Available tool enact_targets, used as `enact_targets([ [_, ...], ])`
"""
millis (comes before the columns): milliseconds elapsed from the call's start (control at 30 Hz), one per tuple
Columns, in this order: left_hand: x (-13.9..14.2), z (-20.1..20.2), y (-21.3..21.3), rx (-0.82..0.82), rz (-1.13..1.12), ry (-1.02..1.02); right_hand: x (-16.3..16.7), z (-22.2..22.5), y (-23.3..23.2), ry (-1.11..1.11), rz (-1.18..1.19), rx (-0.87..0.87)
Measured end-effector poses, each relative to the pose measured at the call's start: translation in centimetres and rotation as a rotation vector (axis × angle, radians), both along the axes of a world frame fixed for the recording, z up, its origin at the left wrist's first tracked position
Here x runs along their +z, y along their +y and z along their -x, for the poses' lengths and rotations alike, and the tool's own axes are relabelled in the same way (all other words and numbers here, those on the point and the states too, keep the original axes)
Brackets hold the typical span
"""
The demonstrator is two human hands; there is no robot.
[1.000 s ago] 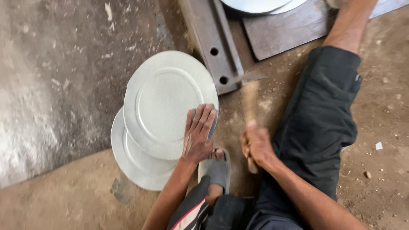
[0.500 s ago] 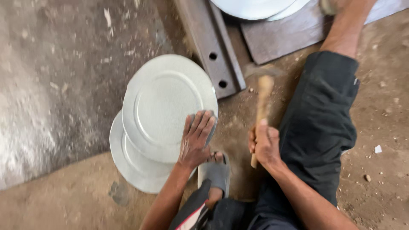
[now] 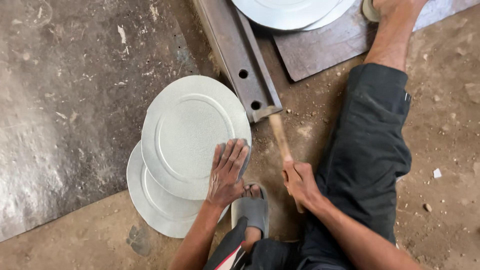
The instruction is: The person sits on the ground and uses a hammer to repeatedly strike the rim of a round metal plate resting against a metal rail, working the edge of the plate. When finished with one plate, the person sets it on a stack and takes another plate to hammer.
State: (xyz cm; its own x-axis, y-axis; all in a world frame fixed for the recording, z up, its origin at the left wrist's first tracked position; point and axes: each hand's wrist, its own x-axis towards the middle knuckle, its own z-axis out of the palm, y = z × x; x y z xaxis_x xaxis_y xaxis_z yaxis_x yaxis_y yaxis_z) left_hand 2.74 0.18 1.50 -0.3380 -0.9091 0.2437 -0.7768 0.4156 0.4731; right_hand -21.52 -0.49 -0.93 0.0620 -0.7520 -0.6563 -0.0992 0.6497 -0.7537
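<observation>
My left hand (image 3: 227, 172) lies flat, fingers spread, on the right rim of a round grey metal plate (image 3: 187, 132). That plate rests on a second, similar plate (image 3: 150, 207) on the ground. My right hand (image 3: 300, 185) grips the wooden handle of a hammer (image 3: 279, 136). The hammer's head end is down at the tip of a steel rail (image 3: 235, 55), next to the top plate's edge.
A large grey metal sheet (image 3: 60, 100) covers the ground on the left. More round plates (image 3: 285, 10) lie on a rusty sheet (image 3: 325, 50) at the top. My leg in dark trousers (image 3: 370, 145) stretches right; my sandalled foot (image 3: 250, 205) sits beside the plates.
The hammer was down half blurred, then lifted upright, and has now swung down again towards the rail's tip. My left hand has stayed on the top plate.
</observation>
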Motion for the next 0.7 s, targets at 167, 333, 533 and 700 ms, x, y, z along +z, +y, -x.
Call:
enact_targets([
  [167,0.0,-0.2,0.5,0.021,-0.087,-0.049,-0.2,0.4,-0.5,-0.127,0.512,0.025],
  [333,-0.2,-0.2,0.5,-0.027,0.006,0.026,-0.5,0.2,-1.3,0.046,0.219,-0.039],
  [533,0.3,-0.4,0.3,-0.025,-0.008,0.003,-0.3,-0.1,-1.0,-0.316,-0.104,-0.059],
  [700,0.1,-0.6,0.4,-0.029,-0.063,0.014,0.2,-0.4,-0.8,-0.298,-0.116,-0.195],
])
